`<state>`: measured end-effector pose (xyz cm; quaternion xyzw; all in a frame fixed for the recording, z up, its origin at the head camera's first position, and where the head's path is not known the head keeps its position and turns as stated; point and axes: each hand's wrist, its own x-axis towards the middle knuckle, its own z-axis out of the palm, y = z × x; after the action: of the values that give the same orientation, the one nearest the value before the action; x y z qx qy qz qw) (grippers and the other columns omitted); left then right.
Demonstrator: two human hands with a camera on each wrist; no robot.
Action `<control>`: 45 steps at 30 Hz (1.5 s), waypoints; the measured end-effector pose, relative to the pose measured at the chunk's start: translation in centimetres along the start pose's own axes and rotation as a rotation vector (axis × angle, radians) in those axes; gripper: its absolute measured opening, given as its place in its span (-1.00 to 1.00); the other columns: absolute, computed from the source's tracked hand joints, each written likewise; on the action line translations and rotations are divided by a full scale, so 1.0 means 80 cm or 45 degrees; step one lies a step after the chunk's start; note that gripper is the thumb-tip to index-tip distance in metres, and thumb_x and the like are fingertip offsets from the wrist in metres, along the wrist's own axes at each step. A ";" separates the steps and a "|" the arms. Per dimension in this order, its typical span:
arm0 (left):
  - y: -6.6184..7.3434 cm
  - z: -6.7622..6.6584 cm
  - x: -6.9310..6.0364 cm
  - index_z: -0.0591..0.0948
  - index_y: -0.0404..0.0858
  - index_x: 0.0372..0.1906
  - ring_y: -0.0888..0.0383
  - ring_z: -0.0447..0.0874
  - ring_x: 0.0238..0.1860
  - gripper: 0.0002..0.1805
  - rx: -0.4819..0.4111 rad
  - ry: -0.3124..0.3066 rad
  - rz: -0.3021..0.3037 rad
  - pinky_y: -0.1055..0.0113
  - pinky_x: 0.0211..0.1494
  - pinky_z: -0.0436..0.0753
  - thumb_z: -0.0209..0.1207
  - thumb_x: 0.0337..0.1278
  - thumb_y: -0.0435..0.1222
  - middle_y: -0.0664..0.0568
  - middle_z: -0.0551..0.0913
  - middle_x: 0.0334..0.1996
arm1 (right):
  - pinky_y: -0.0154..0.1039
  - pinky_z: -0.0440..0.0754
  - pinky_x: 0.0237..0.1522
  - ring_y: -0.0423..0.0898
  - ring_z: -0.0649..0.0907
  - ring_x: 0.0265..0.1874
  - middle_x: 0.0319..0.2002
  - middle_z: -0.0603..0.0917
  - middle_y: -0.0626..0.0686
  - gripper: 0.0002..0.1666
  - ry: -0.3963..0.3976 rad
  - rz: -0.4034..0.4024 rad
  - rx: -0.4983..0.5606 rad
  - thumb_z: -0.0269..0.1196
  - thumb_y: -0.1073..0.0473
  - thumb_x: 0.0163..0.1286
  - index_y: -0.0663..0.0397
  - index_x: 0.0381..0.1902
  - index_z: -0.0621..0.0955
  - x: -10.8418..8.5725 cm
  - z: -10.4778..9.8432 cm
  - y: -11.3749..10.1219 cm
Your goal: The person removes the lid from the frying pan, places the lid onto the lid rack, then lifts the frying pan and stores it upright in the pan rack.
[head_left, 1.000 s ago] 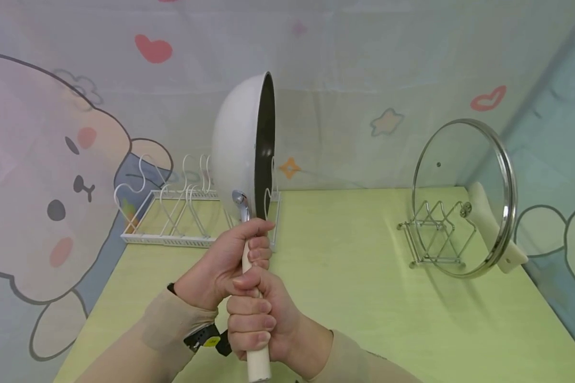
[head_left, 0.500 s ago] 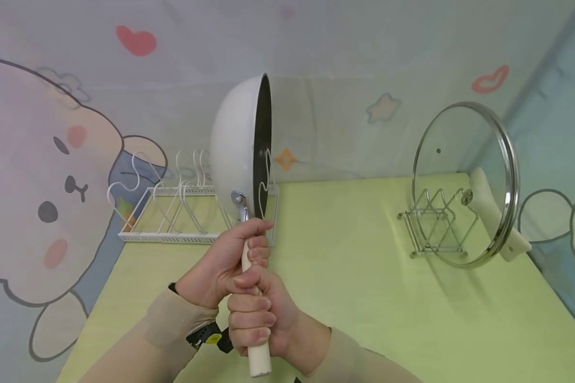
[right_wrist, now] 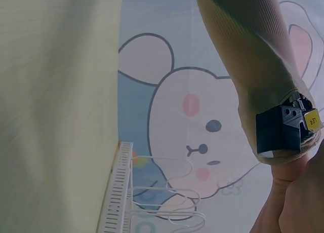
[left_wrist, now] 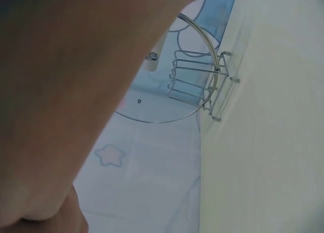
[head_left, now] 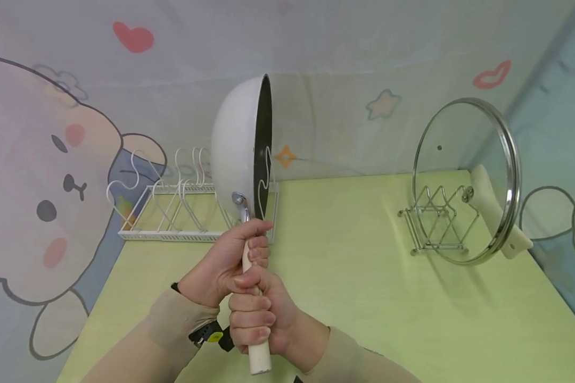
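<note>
A white pan [head_left: 232, 143] with a dark inside stands on edge at the right end of the white wire rack [head_left: 172, 236], its opening facing right. A rack wire crosses in front of the dark inside. My left hand [head_left: 225, 260] grips the pale handle close to the metal joint. Just below it, my right hand [head_left: 261, 314] wraps round the same handle [head_left: 259, 360], whose butt end sticks out beneath. Whether the pan's lower edge touches the rack is hidden. In the left wrist view, a forearm [left_wrist: 76, 81] covers much of the picture.
On the right of the green table [head_left: 345, 266], a glass lid [head_left: 510, 175] with a metal rim and a pale handle [head_left: 489, 207] stands upright in a small metal rack [head_left: 436, 247]. Behind the table hangs a printed cloth [head_left: 335, 111].
The head view has tilted slightly, so the table, racks and lid appear a little higher. Both hands keep the same grip, and the pan shows almost no shift.
</note>
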<state>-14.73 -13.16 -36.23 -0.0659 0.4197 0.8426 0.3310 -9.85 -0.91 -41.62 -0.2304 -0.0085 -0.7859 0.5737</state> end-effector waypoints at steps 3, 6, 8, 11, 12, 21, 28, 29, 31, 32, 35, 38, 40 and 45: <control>-0.002 -0.002 0.002 0.31 -0.07 -0.69 0.38 0.42 -0.78 -0.42 0.001 0.000 -0.004 0.61 -0.62 0.42 -0.10 0.69 -0.19 0.26 0.34 -0.80 | -0.49 -0.03 -0.75 -0.34 0.19 -0.86 -0.81 0.14 -0.26 -0.50 -0.007 0.003 0.001 0.14 0.03 0.48 -0.19 -0.61 0.16 -0.001 -0.004 0.000; -0.004 -0.005 0.005 0.31 -0.06 -0.69 0.38 0.42 -0.78 -0.42 -0.001 0.009 -0.001 0.62 -0.63 0.41 -0.09 0.69 -0.19 0.27 0.33 -0.80 | -0.49 -0.02 -0.75 -0.34 0.18 -0.86 -0.81 0.13 -0.26 -0.50 -0.018 0.007 -0.003 0.15 0.03 0.47 -0.19 -0.60 0.15 -0.002 -0.009 0.001; -0.005 -0.006 0.006 0.31 -0.06 -0.69 0.38 0.42 -0.79 -0.42 -0.005 0.019 0.007 0.62 -0.63 0.39 -0.07 0.69 -0.20 0.27 0.32 -0.80 | -0.49 -0.02 -0.75 -0.34 0.17 -0.87 -0.81 0.12 -0.26 -0.49 -0.021 0.009 -0.005 0.16 0.02 0.46 -0.20 -0.60 0.14 -0.002 -0.012 0.000; -0.007 -0.007 0.007 0.31 -0.05 -0.68 0.39 0.42 -0.79 -0.44 -0.015 0.034 0.013 0.62 -0.64 0.38 -0.06 0.68 -0.21 0.28 0.32 -0.80 | -0.48 -0.01 -0.75 -0.34 0.15 -0.87 -0.81 0.10 -0.26 -0.48 -0.028 0.013 -0.012 0.17 0.02 0.46 -0.20 -0.60 0.13 -0.003 -0.016 0.000; -0.007 -0.008 0.008 0.31 -0.06 -0.67 0.39 0.41 -0.79 -0.44 -0.012 0.032 0.014 0.62 -0.64 0.38 -0.06 0.69 -0.21 0.28 0.32 -0.80 | -0.48 -0.01 -0.75 -0.34 0.15 -0.87 -0.81 0.09 -0.26 -0.47 -0.029 0.013 -0.015 0.17 0.02 0.46 -0.20 -0.60 0.13 -0.003 -0.017 0.000; -0.012 -0.015 0.013 0.29 -0.03 -0.70 0.39 0.40 -0.79 -0.41 0.036 0.014 0.011 0.61 -0.65 0.39 -0.07 0.69 -0.20 0.29 0.33 -0.81 | -0.48 0.01 -0.75 -0.33 0.19 -0.86 -0.80 0.13 -0.25 -0.49 -0.064 0.002 -0.009 0.12 0.03 0.50 -0.19 -0.59 0.14 -0.005 -0.027 0.001; -0.014 -0.019 0.018 0.29 -0.03 -0.69 0.40 0.39 -0.79 -0.42 0.059 0.018 0.023 0.61 -0.64 0.39 -0.07 0.69 -0.19 0.29 0.31 -0.80 | -0.49 0.03 -0.74 -0.34 0.21 -0.85 -0.80 0.15 -0.25 -0.50 -0.070 -0.001 -0.010 0.10 0.03 0.51 -0.19 -0.59 0.14 -0.006 -0.033 0.000; -0.014 -0.020 0.018 0.29 -0.03 -0.69 0.40 0.39 -0.78 -0.42 0.063 0.018 0.027 0.61 -0.63 0.39 -0.07 0.69 -0.19 0.29 0.30 -0.80 | -0.49 0.03 -0.74 -0.34 0.21 -0.85 -0.80 0.15 -0.25 -0.50 -0.069 -0.001 -0.012 0.10 0.03 0.51 -0.19 -0.59 0.14 -0.006 -0.033 0.000; -0.015 -0.021 0.020 0.29 -0.03 -0.68 0.40 0.38 -0.78 -0.43 0.068 0.020 0.031 0.61 -0.63 0.39 -0.07 0.69 -0.20 0.29 0.30 -0.79 | -0.49 0.03 -0.74 -0.34 0.22 -0.85 -0.80 0.14 -0.25 -0.50 -0.067 -0.004 -0.012 0.10 0.03 0.51 -0.19 -0.59 0.14 -0.007 -0.035 0.000; -0.015 -0.022 0.020 0.29 -0.03 -0.68 0.40 0.37 -0.77 -0.43 0.072 0.020 0.034 0.61 -0.63 0.39 -0.08 0.69 -0.20 0.29 0.29 -0.79 | -0.49 0.03 -0.74 -0.34 0.21 -0.85 -0.80 0.14 -0.25 -0.50 -0.065 -0.006 -0.012 0.10 0.03 0.51 -0.19 -0.60 0.14 -0.007 -0.035 0.000; -0.016 -0.024 0.022 0.29 -0.03 -0.68 0.41 0.37 -0.77 -0.43 0.074 0.015 0.029 0.61 -0.62 0.39 -0.08 0.68 -0.21 0.29 0.29 -0.79 | -0.49 0.03 -0.74 -0.34 0.20 -0.85 -0.80 0.13 -0.25 -0.49 -0.058 -0.010 -0.010 0.10 0.03 0.51 -0.19 -0.60 0.13 -0.007 -0.037 -0.001; -0.016 -0.026 0.024 0.29 -0.03 -0.69 0.41 0.38 -0.78 -0.42 0.073 0.009 0.018 0.61 -0.63 0.39 -0.09 0.68 -0.21 0.29 0.31 -0.80 | -0.49 0.03 -0.75 -0.34 0.18 -0.85 -0.80 0.12 -0.25 -0.48 -0.048 -0.011 -0.009 0.12 0.03 0.50 -0.19 -0.60 0.13 -0.008 -0.038 -0.001; -0.016 -0.026 0.025 0.29 -0.03 -0.70 0.41 0.39 -0.78 -0.41 0.073 0.007 0.010 0.61 -0.63 0.39 -0.09 0.68 -0.20 0.29 0.32 -0.80 | -0.49 0.03 -0.75 -0.34 0.17 -0.86 -0.81 0.12 -0.26 -0.48 -0.040 -0.010 -0.012 0.14 0.03 0.48 -0.20 -0.61 0.12 -0.008 -0.040 -0.001; -0.018 -0.028 0.028 0.29 -0.03 -0.70 0.40 0.39 -0.77 -0.41 0.082 0.011 0.009 0.60 -0.63 0.40 -0.08 0.68 -0.20 0.29 0.31 -0.80 | -0.49 0.02 -0.75 -0.35 0.16 -0.86 -0.81 0.11 -0.26 -0.47 -0.029 -0.012 -0.007 0.15 0.03 0.48 -0.20 -0.61 0.12 -0.009 -0.042 -0.002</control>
<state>-15.96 -13.13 -39.48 -0.0573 0.4482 0.8295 0.3283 -11.00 -1.16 -44.88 -0.2409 -0.0138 -0.7859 0.5693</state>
